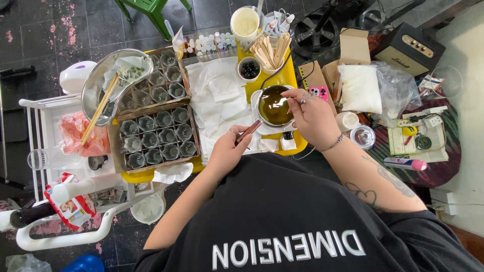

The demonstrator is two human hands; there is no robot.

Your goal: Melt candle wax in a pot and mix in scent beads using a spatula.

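Standing over the cluttered yellow tray (282, 75), the person bends the left hand (228, 149) inward, fingers pinched narrowly around a thin brown wooden stick (249, 131) angled toward the round metal pot (273, 105) of dark amber wax, while the right hand (311, 117) curls loosely over the pot's rim, touching it.

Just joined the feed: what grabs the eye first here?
The round pot of dark brown liquid at centre, with the right hand on its rim. Beside it, the left hand holds a wooden stick. To the left, a tray of small dark cups stands out.
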